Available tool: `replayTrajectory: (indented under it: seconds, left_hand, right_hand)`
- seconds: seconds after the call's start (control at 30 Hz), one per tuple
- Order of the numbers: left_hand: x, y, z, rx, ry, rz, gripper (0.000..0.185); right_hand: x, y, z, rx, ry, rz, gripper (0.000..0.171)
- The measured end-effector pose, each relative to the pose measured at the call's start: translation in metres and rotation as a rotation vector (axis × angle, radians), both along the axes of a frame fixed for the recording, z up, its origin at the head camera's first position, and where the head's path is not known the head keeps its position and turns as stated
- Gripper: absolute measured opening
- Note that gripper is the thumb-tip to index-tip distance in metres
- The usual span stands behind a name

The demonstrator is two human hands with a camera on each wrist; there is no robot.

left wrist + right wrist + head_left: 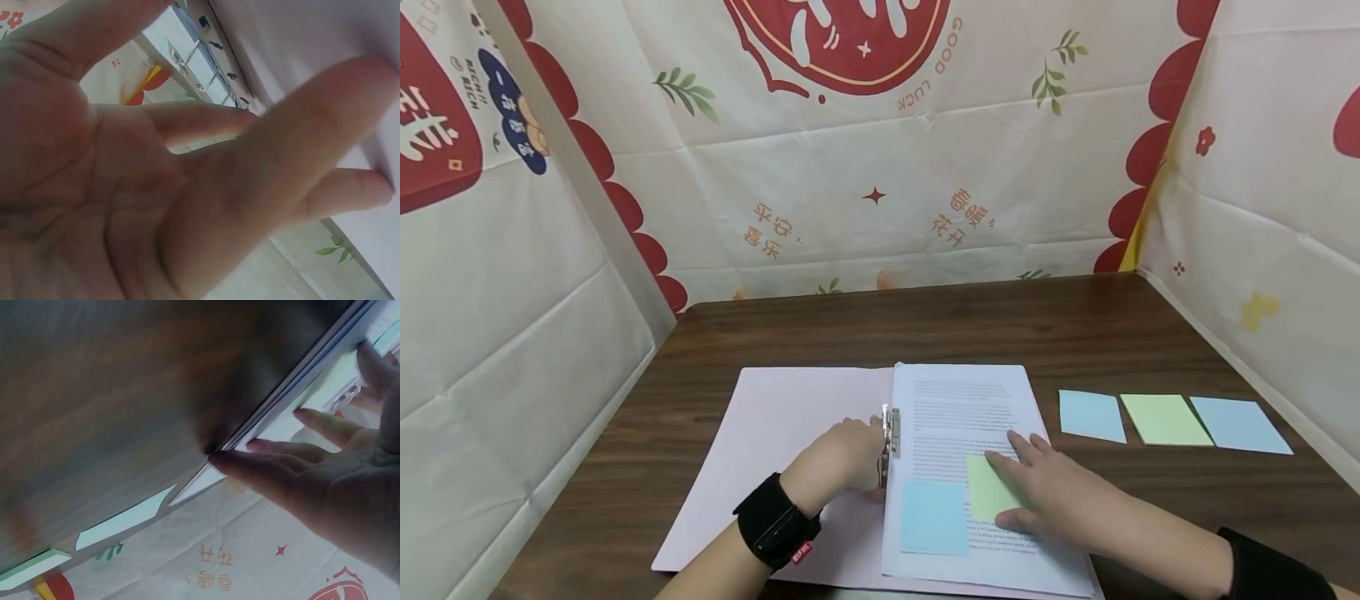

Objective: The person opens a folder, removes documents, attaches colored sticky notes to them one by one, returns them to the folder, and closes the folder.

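Note:
An open pale pink folder (808,417) lies on the table with a stack of printed papers (955,417) on its right half. My left hand (838,454) reaches to the metal clip (895,432) at the papers' left edge. In the left wrist view, thumb and forefinger span the ends of the clip (215,59), while other fingertips rest on the folder cover. My right hand (1060,492) lies spread on the page, fingers extended, partly covering a green sticky note (988,492). Left of that note, a blue sticky note (935,517) sits on the lower page.
Right of the folder, a blue note (1092,415), a green note (1165,419) and another blue note (1242,423) lie in a row on the dark wooden table (925,325). Printed white cloth (880,167) hangs behind and at both sides.

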State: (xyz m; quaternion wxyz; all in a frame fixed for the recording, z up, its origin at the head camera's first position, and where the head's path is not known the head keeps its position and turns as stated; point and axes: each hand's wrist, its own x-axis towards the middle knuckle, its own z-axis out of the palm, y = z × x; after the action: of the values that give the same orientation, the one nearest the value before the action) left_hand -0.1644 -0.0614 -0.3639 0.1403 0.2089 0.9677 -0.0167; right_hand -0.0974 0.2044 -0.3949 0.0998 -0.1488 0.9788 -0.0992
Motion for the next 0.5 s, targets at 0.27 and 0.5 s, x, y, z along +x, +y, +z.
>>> replayTrajectory:
  seconds: [0.27,0.5]
  left_hand:
    - [-0.006,-0.007,0.011,-0.010,-0.008,0.015,0.087]
    - [-0.031,-0.011,0.005,0.005,0.006,-0.047,0.111]
  right_hand:
    - [-0.002,0.003,0.001,-0.071,-0.083,-0.016,0.084]
    - [-0.005,0.000,0.002,-0.060,-0.106,-0.042,0.085]
